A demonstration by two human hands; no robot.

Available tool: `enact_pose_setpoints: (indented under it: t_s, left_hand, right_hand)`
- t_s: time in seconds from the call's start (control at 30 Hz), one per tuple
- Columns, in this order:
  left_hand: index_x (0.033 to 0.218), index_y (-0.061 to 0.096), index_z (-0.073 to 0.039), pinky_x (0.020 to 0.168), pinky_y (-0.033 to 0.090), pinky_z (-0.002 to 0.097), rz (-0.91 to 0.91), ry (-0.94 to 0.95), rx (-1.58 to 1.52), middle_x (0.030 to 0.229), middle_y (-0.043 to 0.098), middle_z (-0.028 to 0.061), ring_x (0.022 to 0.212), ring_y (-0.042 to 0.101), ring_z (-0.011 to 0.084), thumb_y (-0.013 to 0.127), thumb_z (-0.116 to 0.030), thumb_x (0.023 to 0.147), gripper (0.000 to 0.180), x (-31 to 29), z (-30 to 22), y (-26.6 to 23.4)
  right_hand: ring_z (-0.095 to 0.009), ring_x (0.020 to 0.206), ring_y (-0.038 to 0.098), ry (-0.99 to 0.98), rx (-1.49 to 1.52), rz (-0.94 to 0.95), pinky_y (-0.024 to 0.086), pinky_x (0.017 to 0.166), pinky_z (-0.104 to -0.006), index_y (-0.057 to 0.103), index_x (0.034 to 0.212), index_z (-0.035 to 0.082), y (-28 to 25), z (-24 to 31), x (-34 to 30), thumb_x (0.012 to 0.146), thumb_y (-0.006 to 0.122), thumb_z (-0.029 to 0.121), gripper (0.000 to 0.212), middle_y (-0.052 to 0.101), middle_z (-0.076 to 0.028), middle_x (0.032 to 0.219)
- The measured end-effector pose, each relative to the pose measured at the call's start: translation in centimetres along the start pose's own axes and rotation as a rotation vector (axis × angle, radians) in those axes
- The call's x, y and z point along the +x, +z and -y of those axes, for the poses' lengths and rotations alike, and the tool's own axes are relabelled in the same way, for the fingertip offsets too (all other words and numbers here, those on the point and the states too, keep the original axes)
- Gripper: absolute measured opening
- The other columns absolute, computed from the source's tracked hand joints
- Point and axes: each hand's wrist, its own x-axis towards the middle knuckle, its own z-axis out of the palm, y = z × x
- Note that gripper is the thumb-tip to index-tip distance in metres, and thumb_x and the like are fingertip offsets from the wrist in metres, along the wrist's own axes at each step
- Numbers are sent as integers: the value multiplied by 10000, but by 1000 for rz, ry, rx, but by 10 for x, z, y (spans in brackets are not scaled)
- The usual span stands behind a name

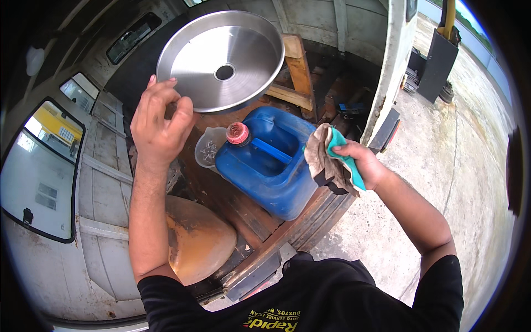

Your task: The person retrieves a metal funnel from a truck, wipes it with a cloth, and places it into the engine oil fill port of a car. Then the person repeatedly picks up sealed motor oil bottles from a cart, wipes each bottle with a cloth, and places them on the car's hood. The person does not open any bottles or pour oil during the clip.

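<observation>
My left hand [163, 119] is closed at the near left rim of a round, shallow metal pan [191, 69] with a hole in its middle. The pan's shiny inside faces me, tilted, above the vehicle's rear floor. In my right hand [365, 160] is a crumpled rag [326, 157], beige with a teal side and a dark patch. Below and between my hands stands a blue plastic jerrycan [293, 185] with a red cap [238, 133]. Beside its cap sits a whitish translucent bowl [206, 155] with small metal pieces inside.
A rusty, rounded tank-like piece [199, 235] lies by my left forearm. Behind the jerrycan is a wooden frame [300, 72]. The open rear door [387, 77] edges the cargo space on the right, with concrete ground [426, 149] beyond. The floor's rear edge [310, 227] runs before me.
</observation>
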Motion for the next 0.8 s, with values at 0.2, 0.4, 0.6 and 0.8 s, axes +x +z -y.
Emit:
enact_pose_setpoints:
  t_s: [0.2,0.4,0.6,0.8]
  left_hand:
    - [986,521,-134,990,603,596,-269,283,-355,1013,452,63,1068,679,285,595,-15,869,182,124,-244,7]
    - [975,495,-125,1009,602,584,-563,495,-756,1002,426,57,1069,666,275,567,21,894,182,308,-512,-21]
    - [964,492,-159,1019,599,576,-711,593,-1279,993,455,46,1086,670,262,581,2,901,195,433,-809,-72]
    - [964,476,-168,1046,596,542,-819,616,-1652,1012,454,25,1092,678,259,627,-26,913,213,548,-1101,-132]
  right_hand:
    - [-343,1164,674,-580,609,-402,537,1022,-506,517,1453,32,-116,-23,-261,1011,473,498,645,650,-201,1334]
    - [-330,1258,606,-1067,673,-865,472,1099,-491,504,1450,25,-191,-45,-497,1069,365,493,619,603,-186,1392]
    - [-288,1130,669,-1365,689,-903,587,939,-430,528,1409,20,-336,-148,-688,1070,399,426,544,640,-170,1289]
    - [-275,1111,674,-1489,688,-1310,590,926,-417,535,1396,21,-470,-204,-893,1066,423,422,532,646,-161,1271]
